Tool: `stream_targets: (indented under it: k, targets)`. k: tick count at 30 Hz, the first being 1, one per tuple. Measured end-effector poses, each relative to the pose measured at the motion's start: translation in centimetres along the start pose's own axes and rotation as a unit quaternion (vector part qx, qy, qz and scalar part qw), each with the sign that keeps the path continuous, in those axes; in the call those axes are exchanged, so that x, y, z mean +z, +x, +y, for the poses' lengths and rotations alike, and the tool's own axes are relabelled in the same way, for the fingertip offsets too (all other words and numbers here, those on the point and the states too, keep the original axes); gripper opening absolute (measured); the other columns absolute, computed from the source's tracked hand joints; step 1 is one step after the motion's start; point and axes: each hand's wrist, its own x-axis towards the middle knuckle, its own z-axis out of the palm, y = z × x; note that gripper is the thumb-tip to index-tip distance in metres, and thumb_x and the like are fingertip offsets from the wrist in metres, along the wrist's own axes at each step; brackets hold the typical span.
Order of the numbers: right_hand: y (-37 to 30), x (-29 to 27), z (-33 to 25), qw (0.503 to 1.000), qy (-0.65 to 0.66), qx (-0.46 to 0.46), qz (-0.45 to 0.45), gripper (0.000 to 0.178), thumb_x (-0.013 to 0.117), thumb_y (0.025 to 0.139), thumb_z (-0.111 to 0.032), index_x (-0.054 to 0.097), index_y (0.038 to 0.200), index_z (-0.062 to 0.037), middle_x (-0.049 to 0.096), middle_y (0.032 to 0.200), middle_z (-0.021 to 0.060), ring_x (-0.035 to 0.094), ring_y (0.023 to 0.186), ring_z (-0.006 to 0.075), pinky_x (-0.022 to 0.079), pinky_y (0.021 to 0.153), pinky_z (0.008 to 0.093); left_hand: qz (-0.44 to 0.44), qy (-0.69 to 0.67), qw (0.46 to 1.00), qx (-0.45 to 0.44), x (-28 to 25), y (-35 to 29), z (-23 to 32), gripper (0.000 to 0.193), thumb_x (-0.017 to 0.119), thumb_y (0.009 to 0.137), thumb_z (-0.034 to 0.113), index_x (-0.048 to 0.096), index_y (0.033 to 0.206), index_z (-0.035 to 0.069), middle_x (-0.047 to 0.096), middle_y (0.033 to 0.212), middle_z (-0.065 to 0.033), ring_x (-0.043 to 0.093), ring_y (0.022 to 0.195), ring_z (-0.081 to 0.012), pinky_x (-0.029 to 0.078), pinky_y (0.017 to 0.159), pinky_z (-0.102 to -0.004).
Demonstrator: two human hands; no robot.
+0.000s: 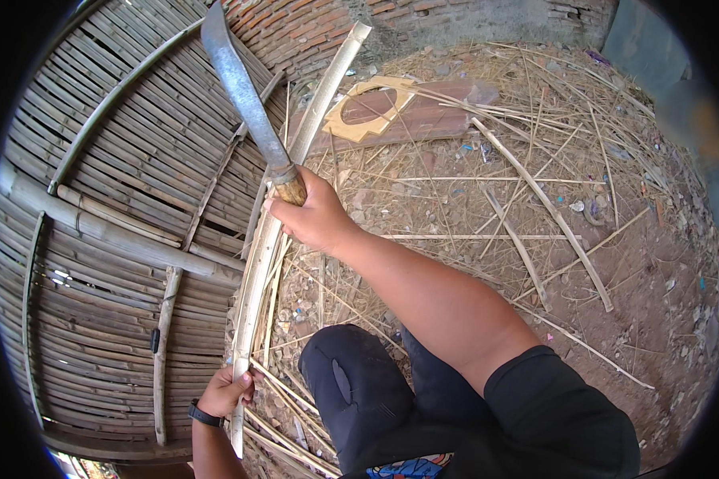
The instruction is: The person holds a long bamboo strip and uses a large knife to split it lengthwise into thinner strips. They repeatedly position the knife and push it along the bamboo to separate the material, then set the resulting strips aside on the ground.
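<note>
The person's right arm [423, 279] stretches forward and across to the left of the body, bare from the edge of the short sleeve [555, 399] to the right hand [319, 214], whose fingers are curled tightly inward in a full grip with the thumb wrapped over. The left hand [224, 393] sits much closer in, beyond the outer side of the left knee [335, 343], its thumb pressed toward the bent fingers in a firm pinch, while the left wrist [206, 413] and left forearm [216, 457] line up behind it, well apart from the right hand
</note>
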Motion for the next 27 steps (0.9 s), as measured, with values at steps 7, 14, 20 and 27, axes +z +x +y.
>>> stream_targets:
  k: [7, 14, 20, 27]
  targets:
    - [-0.6, -4.4, -3.1, 0.912, -0.387, -0.079, -0.115, 0.035, 0.075, 0.083, -0.018, 0.062, 0.110, -0.0007, 0.070, 0.091, 0.0189, 0.070, 0.084, 0.0387, 0.055, 0.074, 0.0481, 0.155, -0.065, 0.984, 0.056, 5.0, -2.7, -5.0, 0.043, 0.049, 0.107, 0.044, 0.061, 0.092, 0.006, 0.041, 0.059, 0.0070, 0.033, 0.049, -0.0043, 0.027, 0.046, -0.0235]
    - [-4.3, -5.4, -0.6, 0.753, -0.568, -0.172, -0.284, 0.021, 0.074, 0.079, -0.015, 0.060, 0.093, -0.0100, 0.069, 0.083, 0.0109, 0.069, 0.078, 0.0341, 0.055, 0.068, 0.0452, 0.183, 0.005, 0.982, 0.041, 8.8, -0.3, -3.5, 0.027, 0.068, 0.100, 0.033, 0.063, 0.093, 0.007, 0.050, 0.070, 0.0099, 0.041, 0.063, -0.0022, 0.033, 0.056, -0.0223]
    - [-1.1, -7.1, 2.7, 0.762, -0.598, -0.160, -0.188, 0.016, 0.069, 0.082, -0.015, 0.059, 0.092, -0.0059, 0.067, 0.077, 0.0132, 0.070, 0.076, 0.0347, 0.056, 0.069, 0.0477, 0.184, 0.043, 0.980, 0.057, 8.9, -0.7, -5.5, 0.030, 0.072, 0.097, 0.031, 0.062, 0.091, 0.004, 0.051, 0.074, 0.0088, 0.042, 0.068, -0.0031, 0.035, 0.059, -0.0233]
    - [-2.5, -5.0, 1.6, 0.746, -0.583, -0.157, -0.280, 0.020, 0.070, 0.083, -0.019, 0.060, 0.095, -0.0071, 0.069, 0.081, 0.0145, 0.072, 0.079, 0.0327, 0.057, 0.069, 0.0481, 0.225, 0.037, 0.972, 0.051, 8.8, -0.3, -6.5, 0.030, 0.072, 0.098, 0.029, 0.061, 0.086, 0.004, 0.048, 0.070, 0.0081, 0.040, 0.066, -0.0038, 0.034, 0.057, -0.0244]
